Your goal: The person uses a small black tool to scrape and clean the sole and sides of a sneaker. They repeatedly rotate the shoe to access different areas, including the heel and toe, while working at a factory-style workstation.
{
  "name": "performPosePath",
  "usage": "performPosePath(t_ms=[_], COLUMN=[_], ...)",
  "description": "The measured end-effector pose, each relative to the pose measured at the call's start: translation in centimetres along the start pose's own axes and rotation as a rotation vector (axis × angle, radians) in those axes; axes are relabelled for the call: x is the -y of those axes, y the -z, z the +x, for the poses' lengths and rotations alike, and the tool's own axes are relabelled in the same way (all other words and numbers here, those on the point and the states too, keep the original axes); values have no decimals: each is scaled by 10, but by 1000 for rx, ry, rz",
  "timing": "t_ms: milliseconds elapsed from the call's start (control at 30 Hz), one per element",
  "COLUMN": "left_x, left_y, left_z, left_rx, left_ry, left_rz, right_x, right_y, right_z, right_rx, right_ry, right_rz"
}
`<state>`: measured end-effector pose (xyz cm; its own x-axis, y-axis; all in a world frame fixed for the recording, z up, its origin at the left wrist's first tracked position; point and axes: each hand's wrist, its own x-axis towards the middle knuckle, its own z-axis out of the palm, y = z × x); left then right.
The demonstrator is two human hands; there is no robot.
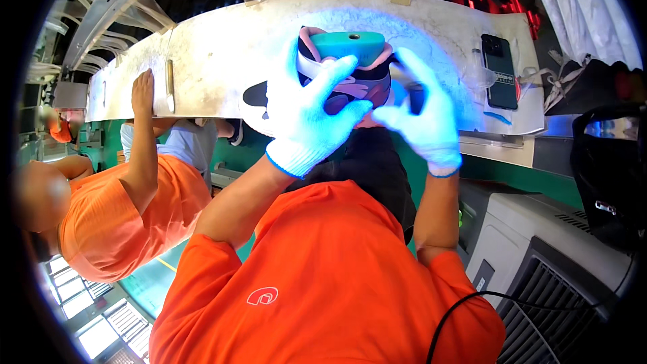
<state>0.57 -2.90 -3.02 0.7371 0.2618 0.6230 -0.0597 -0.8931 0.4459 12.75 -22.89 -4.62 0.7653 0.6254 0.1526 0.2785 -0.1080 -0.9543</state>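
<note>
In front of me on the table is a dark shoe (383, 85) with pink collar lining and pinkish straps across its upper. A teal shoe last (357, 46) with a round hole fills its opening. My left hand (306, 111), in a white glove lit blue, grips the shoe's left side, with some fingers along that side and the thumb and a finger over the upper. My right hand (421, 118), gloved alike, is spread at the shoe's right side, its fingers apart and nothing visible in them. Both hands hide much of the upper.
The pale worktable (222, 47) curves across the view. At its right lie a dark phone (499, 71) and a small blue strip (497, 118). A co-worker in orange (135, 209) sits at left, one hand on the table near a knife-like tool (170, 86). A grey machine (539, 243) stands lower right.
</note>
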Motion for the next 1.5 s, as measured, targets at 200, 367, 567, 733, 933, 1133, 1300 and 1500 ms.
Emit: performPosePath(t_ms=[200, 367, 567, 733, 933, 1133, 1300, 1500], left_x=[18, 35, 36, 27, 23, 37, 29, 31], left_y=[49, 62, 55, 50, 38, 29, 29, 19], left_z=[11, 14, 9, 11, 8, 20, 24, 19], left_rx=[336, 415, 416, 381, 388, 278, 357, 359], left_ry=[-99, -64, 71, 116, 219, -67, 56, 131], left_rz=[-11, -64, 4, -53, 19, 35, -7, -56], right_x=[2, 1, -3, -1, 0, 3, 1, 12], right_y=[-18, -16, -18, -21, -23, -29, -32, -34], right_z=[2, 13, 10, 8, 2, 4, 9, 13], right_rx=[80, 108, 85, 84, 58, -11, -44, -68], right_ry=[141, 134, 130, 94, 134, 143, 144, -14], right_rz=[-316, -324, -327, -279, -309, -382, -408, -286])
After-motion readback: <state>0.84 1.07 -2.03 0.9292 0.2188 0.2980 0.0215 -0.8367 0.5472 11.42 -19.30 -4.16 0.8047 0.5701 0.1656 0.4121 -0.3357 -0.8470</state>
